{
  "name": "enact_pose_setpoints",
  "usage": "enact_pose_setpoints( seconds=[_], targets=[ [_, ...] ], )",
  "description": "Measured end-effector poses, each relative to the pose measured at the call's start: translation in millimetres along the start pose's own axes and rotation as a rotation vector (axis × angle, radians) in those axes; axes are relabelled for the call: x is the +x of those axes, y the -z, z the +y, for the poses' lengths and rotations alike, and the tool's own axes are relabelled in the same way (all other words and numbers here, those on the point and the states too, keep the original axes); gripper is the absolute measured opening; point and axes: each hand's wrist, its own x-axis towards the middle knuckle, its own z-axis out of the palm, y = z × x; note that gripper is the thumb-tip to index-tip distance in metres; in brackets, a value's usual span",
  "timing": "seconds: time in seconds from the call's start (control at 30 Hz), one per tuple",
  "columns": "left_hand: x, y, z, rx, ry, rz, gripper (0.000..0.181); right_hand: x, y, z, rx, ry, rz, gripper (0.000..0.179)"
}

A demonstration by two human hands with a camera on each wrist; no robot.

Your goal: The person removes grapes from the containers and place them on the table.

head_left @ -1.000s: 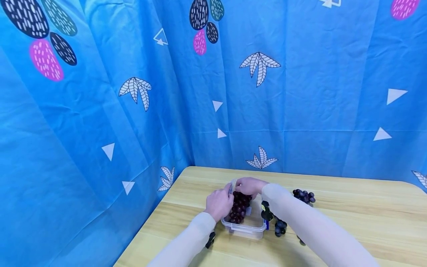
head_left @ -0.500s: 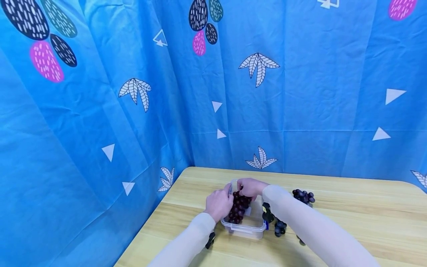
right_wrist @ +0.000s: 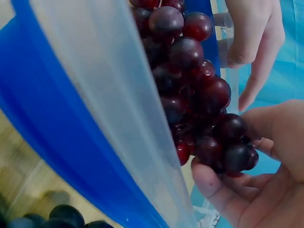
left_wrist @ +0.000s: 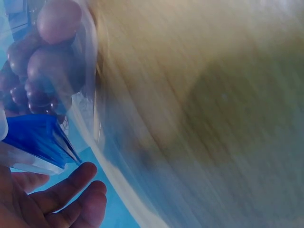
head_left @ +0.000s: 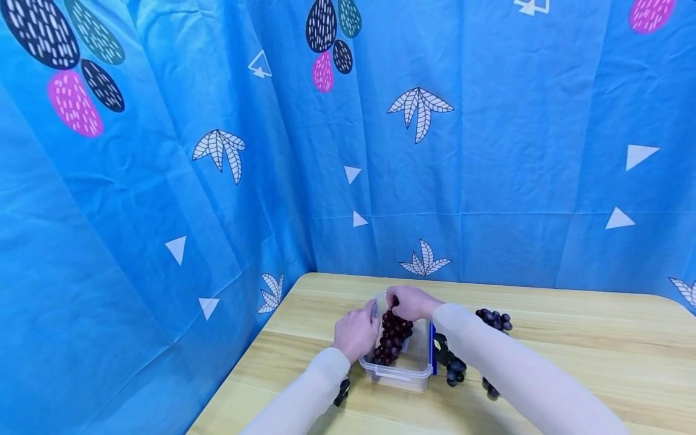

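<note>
A bunch of dark red grapes lies lengthwise in a clear plastic food container with blue side latches. My right hand holds the far end of the bunch, thumb and fingers curled round the last grapes in the right wrist view. At the container's left side, my left hand grips the wall, with fingers on both sides of the rim in the right wrist view. The left wrist view shows its fingertips beside a blue latch, and grapes through the clear wall.
Dark grapes lie on the wooden table right of the container: one bunch farther back, others near the right latch, and more partly behind the right sleeve. A blue patterned curtain stands behind the table.
My right hand has risen slightly, and the red grapes have shifted right with it. The right sleeve has moved a little, uncovering more of the right latch. My left hand stays in place.
</note>
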Motion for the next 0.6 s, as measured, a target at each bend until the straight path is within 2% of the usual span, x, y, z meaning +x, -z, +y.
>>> enact_pose_setpoints(
  seconds=[0.23, 0.6],
  targets=[
    [-0.5, -0.7, -1.4, -0.01, -0.012, -0.005, 0.047, -10.3, 8, -4, -0.016, 0.02, 0.086, 0.013],
    [-0.3, -0.2, -1.2, -0.014, -0.02, -0.004, 0.047, -23.3, 18, -5, 0.025, -0.003, 0.11, 0.017]
  ],
)
